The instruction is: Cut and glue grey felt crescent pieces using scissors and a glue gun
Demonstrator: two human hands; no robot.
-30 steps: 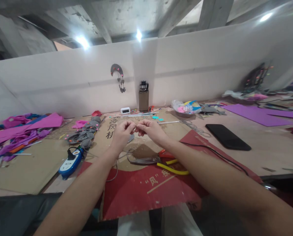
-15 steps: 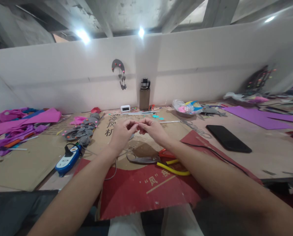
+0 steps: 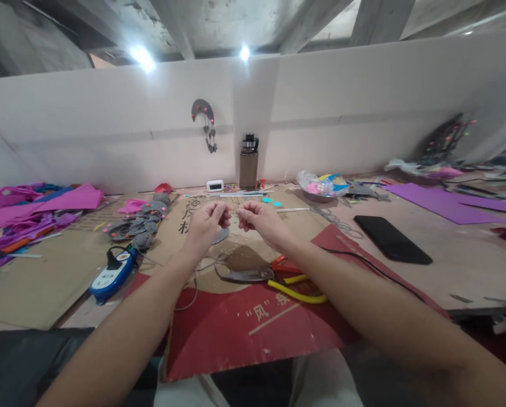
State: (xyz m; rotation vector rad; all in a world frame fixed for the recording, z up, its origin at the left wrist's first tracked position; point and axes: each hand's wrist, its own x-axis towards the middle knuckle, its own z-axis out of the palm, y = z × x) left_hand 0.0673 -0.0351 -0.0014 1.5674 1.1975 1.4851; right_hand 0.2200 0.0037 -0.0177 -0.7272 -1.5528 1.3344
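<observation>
My left hand [image 3: 204, 224] and my right hand [image 3: 260, 220] are raised side by side above a red and brown cardboard sheet [image 3: 253, 322]. Both have their fingers curled into a pinch, a small gap between the two. A very thin strand seems to run between the fingertips, too fine to name. Below the hands lie a grey felt crescent [image 3: 244, 275] and yellow-handled pliers [image 3: 297, 287] on the cardboard.
A blue and white power strip [image 3: 108, 275] lies at the left, grey felt pieces [image 3: 145, 226] behind it, pink and purple felt [image 3: 32, 212] further left. A black phone [image 3: 392, 239] lies at the right. A bottle [image 3: 248, 162] and small clock [image 3: 215, 185] stand by the partition.
My hands, touching at the fingertips before, have drawn slightly apart. The view has shifted a little.
</observation>
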